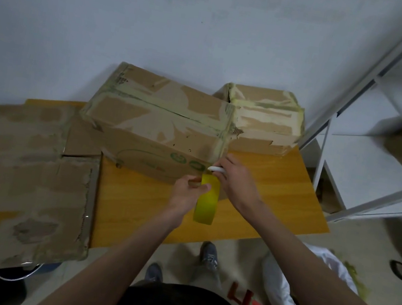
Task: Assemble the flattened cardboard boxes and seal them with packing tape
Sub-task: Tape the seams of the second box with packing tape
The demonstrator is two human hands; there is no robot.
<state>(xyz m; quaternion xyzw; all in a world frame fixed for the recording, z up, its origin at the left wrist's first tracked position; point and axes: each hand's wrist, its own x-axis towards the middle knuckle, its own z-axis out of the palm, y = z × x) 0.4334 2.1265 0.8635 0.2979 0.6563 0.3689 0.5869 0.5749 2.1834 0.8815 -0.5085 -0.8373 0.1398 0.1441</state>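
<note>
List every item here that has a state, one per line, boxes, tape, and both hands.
Large box: assembled, top flaps shut and taped.
Small box: assembled, shut, taped, behind the large one.
Flattened cardboard: unfolded, lying flat on the table.
Tape roll: upright, yellow, gripped by left hand.
Right hand: closed on a white tool at the large box's corner.

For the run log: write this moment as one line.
stage: taping | left hand: holds yellow tape roll | right hand: white object, unclear | at: brown assembled cardboard box | flattened cardboard: waiting
</note>
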